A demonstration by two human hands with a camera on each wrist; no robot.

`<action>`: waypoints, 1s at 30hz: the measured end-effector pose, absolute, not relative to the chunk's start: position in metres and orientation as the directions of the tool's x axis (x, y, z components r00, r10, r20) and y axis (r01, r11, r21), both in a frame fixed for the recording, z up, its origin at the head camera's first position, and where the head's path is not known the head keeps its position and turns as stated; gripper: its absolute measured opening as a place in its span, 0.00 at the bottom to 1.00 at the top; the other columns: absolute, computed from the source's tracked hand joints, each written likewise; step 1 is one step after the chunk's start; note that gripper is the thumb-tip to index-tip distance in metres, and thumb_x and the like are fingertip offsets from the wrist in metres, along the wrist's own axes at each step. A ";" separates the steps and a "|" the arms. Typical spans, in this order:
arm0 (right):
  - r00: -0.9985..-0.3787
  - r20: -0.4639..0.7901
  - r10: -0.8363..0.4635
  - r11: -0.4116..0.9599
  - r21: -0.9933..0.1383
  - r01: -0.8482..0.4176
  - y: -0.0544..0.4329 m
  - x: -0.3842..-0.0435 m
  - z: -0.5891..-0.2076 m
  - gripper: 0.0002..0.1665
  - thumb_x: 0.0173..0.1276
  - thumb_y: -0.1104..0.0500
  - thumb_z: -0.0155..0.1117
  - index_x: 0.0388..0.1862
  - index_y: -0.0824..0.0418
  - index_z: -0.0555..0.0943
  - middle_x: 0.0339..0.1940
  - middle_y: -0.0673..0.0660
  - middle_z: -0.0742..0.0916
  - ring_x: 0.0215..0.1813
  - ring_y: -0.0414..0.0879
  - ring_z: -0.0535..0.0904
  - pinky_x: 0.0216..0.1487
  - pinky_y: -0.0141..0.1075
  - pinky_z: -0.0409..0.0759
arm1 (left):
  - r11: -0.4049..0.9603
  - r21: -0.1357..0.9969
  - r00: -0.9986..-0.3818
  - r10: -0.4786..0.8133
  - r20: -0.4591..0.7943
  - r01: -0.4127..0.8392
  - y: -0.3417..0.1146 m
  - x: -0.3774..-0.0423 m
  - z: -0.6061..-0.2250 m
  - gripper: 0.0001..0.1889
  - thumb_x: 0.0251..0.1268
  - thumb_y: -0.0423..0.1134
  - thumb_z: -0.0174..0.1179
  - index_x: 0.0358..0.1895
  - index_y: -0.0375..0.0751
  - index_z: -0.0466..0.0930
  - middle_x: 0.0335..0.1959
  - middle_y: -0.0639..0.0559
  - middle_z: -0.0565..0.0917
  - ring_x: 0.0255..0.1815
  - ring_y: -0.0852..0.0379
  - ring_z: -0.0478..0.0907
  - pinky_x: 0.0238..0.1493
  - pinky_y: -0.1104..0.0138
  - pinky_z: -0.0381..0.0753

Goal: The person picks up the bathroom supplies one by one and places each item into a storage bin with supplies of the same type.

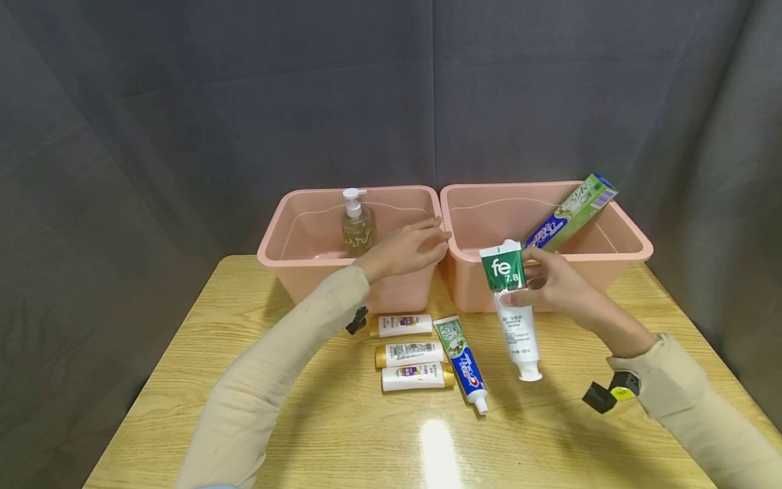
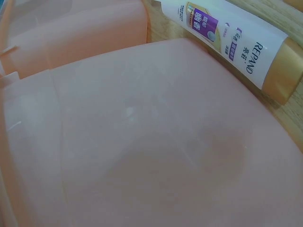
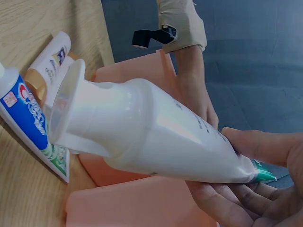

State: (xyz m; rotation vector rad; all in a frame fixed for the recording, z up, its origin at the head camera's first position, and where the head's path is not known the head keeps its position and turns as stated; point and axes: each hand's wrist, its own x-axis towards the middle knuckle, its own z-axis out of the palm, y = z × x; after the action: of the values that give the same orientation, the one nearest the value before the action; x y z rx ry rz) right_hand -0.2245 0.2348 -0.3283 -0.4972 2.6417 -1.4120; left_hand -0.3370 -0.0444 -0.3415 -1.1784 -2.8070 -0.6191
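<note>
My right hand (image 1: 559, 285) pinches a white toothpaste tube (image 1: 516, 326) near its flat green "fe 7.8" end, thumb in front and fingers behind. The white cap of this tube points down, above the table; in the right wrist view the cap (image 3: 71, 109) is close to the camera. My left hand (image 1: 406, 248) reaches over the right rim of the left pink bin (image 1: 348, 261), fingers extended and holding nothing. A blue-and-green toothpaste tube (image 1: 461, 363) and several white tubes with gold caps (image 1: 418, 377) lie on the table in front of the bins.
Inside the left bin stands a pump bottle (image 1: 357, 231). A toothpaste box (image 1: 571, 214) leans in the right pink bin (image 1: 611, 258), its upper end above the rim. Both bins stand side by side at the back of the wooden table (image 1: 342, 435), before a grey curtain (image 1: 293, 95).
</note>
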 end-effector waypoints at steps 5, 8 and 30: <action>-0.950 0.064 -0.306 0.519 -0.825 -0.223 0.235 -0.225 -0.321 0.35 0.58 0.64 0.76 0.60 0.71 0.69 0.53 0.69 0.83 0.55 0.63 0.80 0.49 0.45 0.82 | 0.636 0.347 -0.714 0.676 0.180 0.690 -0.044 -0.336 -0.341 0.25 0.78 0.54 0.43 0.70 0.51 0.73 0.77 0.48 0.60 0.76 0.49 0.57 0.73 0.54 0.58; -0.952 0.071 -0.296 0.506 -0.834 -0.220 0.234 -0.225 -0.316 0.35 0.58 0.64 0.75 0.60 0.72 0.69 0.53 0.70 0.83 0.53 0.61 0.81 0.46 0.40 0.83 | 0.637 0.347 -0.715 0.675 0.179 0.688 -0.045 -0.337 -0.341 0.24 0.78 0.54 0.43 0.70 0.51 0.73 0.77 0.47 0.60 0.76 0.49 0.57 0.73 0.54 0.58; -0.958 0.164 -0.235 0.406 -0.879 -0.249 0.239 -0.238 -0.296 0.30 0.63 0.64 0.72 0.60 0.70 0.69 0.47 0.62 0.85 0.41 0.42 0.85 0.39 0.38 0.86 | 0.631 0.342 -0.709 0.679 0.189 0.696 -0.043 -0.338 -0.342 0.24 0.78 0.54 0.44 0.70 0.51 0.73 0.77 0.48 0.60 0.77 0.50 0.56 0.74 0.54 0.57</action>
State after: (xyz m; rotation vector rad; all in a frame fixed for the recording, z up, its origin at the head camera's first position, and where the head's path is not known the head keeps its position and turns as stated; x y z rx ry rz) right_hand -0.2378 0.2388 -0.2956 -0.4556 2.6455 -1.6589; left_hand -0.3379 -0.0434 -0.3424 -1.1808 -2.7992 -0.6146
